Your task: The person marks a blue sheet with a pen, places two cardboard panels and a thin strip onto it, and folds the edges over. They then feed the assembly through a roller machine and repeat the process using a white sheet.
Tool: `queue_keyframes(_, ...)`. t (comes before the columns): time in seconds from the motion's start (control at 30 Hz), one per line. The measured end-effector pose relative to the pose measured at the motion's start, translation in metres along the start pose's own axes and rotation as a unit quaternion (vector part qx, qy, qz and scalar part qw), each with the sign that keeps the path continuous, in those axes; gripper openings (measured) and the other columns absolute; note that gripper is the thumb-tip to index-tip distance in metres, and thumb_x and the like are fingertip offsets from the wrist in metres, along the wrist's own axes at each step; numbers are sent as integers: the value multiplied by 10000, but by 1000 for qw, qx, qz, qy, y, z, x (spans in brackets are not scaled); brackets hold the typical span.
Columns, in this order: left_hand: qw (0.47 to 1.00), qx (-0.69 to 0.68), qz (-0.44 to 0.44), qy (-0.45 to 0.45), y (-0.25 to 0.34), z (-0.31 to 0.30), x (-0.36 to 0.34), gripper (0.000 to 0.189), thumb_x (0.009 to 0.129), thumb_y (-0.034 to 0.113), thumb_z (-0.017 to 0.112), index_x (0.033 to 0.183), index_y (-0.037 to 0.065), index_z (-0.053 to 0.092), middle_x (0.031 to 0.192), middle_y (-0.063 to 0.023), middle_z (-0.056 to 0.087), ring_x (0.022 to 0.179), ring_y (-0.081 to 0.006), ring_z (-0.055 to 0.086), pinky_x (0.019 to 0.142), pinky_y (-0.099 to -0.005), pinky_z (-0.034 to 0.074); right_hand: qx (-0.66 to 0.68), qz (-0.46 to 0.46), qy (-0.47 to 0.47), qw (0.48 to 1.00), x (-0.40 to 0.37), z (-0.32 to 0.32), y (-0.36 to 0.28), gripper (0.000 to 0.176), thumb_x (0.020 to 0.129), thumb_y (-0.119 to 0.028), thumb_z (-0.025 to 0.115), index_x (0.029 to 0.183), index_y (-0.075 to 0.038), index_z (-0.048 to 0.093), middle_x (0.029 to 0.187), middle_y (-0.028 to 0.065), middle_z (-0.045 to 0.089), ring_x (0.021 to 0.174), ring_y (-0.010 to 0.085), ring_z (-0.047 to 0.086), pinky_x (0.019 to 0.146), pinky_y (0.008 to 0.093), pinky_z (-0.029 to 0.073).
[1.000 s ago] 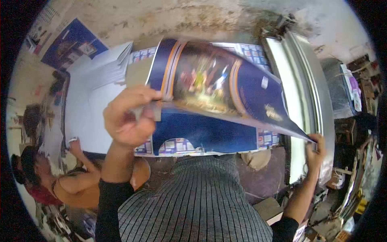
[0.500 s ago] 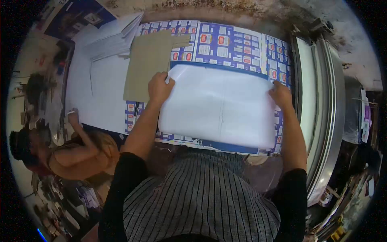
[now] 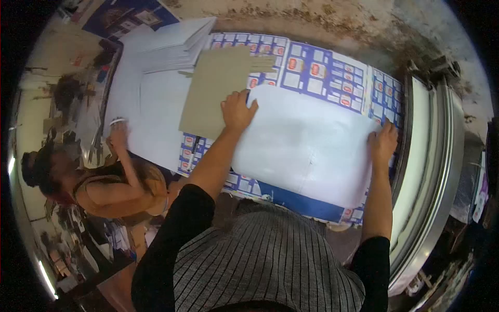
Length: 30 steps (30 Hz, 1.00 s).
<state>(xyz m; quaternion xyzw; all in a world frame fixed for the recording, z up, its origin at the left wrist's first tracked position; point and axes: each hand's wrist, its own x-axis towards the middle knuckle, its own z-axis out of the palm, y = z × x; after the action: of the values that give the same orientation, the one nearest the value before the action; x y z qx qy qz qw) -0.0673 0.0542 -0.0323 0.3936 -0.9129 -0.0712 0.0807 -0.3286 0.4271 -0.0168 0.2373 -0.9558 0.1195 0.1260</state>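
A large white sheet of paper (image 3: 306,140) lies on the table in front of me, with a dark blue sheet (image 3: 299,200) showing along its near edge. At the upper left corner of the white sheet is my left hand (image 3: 238,110), its thumb apart from the stretched fingers, close to a grey-brown board (image 3: 215,88). My right hand (image 3: 383,141) rests along the sheet's right edge, fingers extended and spread. Beneath everything, blue printed sheets (image 3: 317,67) with red and white labels cover the table.
Left of the board, folded white sheets (image 3: 174,49) lie on a wide white sheet (image 3: 161,101). A co-worker (image 3: 117,182) sits at the left, one hand on that paper's edge. A long metal-edged machine part (image 3: 442,171) borders the table's right side. Grey-brown strips (image 3: 264,63) lie beyond the board.
The white sheet now lies flatter and covers the far edge of the blue sheet, leaving more blue showing nearby. My fingers have loosened from its corners and spread. The view has shifted.
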Motion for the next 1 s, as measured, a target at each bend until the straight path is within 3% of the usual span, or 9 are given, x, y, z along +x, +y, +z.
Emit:
queue_keyframes(0.07, 1000, -6, 11, 3, -1, -1, 1, 493, 842, 427, 672, 1232, 127, 643, 1089, -106, 627, 1056, -292, 581, 909, -491, 414, -23, -26, 40, 999, -10, -11, -9, 515, 748, -174, 717, 1241, -74, 609, 1284, 179, 566, 1179, 385, 536, 974, 490, 449)
queue_keyframes(0.17, 999, -24, 20, -10, 1, -7, 8, 503, 821, 400, 691, 1241, 130, 637, 1083, -105, 623, 1051, -285, 582, 900, -486, 408, 54, -148, -247, 956, -39, -44, -52, 488, 678, -259, 822, 1122, -112, 683, 1187, 139, 573, 1152, 335, 513, 977, 466, 416)
queue_keyframes(0.47, 987, 4, 127, 94, 28, -2, 135, 250, 826, 299, 694, 954, 94, 758, 1009, -102, 671, 1036, -289, 617, 895, -512, 450, 65, -168, -310, 933, -78, -53, -86, 488, 643, -270, 809, 1090, -103, 705, 1175, 125, 576, 1157, 310, 512, 958, 465, 392)
queue_keyframes(0.57, 989, 48, 136, 45, 32, -9, 178, 244, 862, 285, 668, 949, 78, 762, 1091, -112, 692, 1079, -297, 626, 870, -517, 473, 62, -160, -323, 931, -76, -51, -85, 521, 631, -243, 821, 1117, -101, 694, 1202, 128, 571, 1173, 313, 504, 960, 469, 386)
queue_keyframes(0.63, 984, 101, 93, -112, 37, -8, 200, 280, 893, 342, 645, 1020, 120, 759, 1113, -146, 702, 1093, -351, 635, 924, -533, 468, 72, -155, -321, 931, -77, -48, -84, 523, 640, -244, 814, 1128, -104, 689, 1228, 129, 563, 1193, 316, 491, 970, 471, 378)
queue_keyframes(0.73, 969, 111, 59, -210, 42, -10, 222, 341, 903, 338, 638, 1069, 57, 739, 1223, -140, 687, 1152, -354, 634, 977, -543, 466, 93, -155, -306, 935, -80, -43, -80, 501, 640, -253, 800, 1099, -96, 674, 1219, 139, 557, 1192, 329, 488, 959, 470, 380)
queue_keyframes(0.87, 953, 99, 141, -250, 15, 25, 252, 313, 895, 313, 651, 1094, 78, 706, 1210, -181, 681, 1197, -388, 604, 965, -627, 446, 70, -145, -347, 924, -76, -43, -82, 508, 675, -254, 787, 1147, -110, 665, 1254, 139, 542, 1236, 316, 461, 988, 478, 361)
queue_keyframes(0.9, 945, 137, 194, -223, 21, 7, 248, 317, 935, 328, 604, 1099, 68, 681, 1189, -188, 685, 1155, -380, 624, 942, -579, 473, 68, -155, -342, 924, -76, -46, -82, 519, 677, -240, 785, 1160, -103, 652, 1255, 139, 539, 1230, 313, 460, 986, 480, 362)
queue_keyframes(1.0, 969, -67, 150, -186, 6, 27, 261, 337, 987, 367, 554, 1085, 56, 640, 1065, -187, 702, 994, -318, 666, 884, -416, 498, 63, -147, -369, 916, -73, -48, -82, 532, 679, -230, 787, 1171, -90, 642, 1250, 138, 540, 1212, 312, 468, 981, 482, 367)
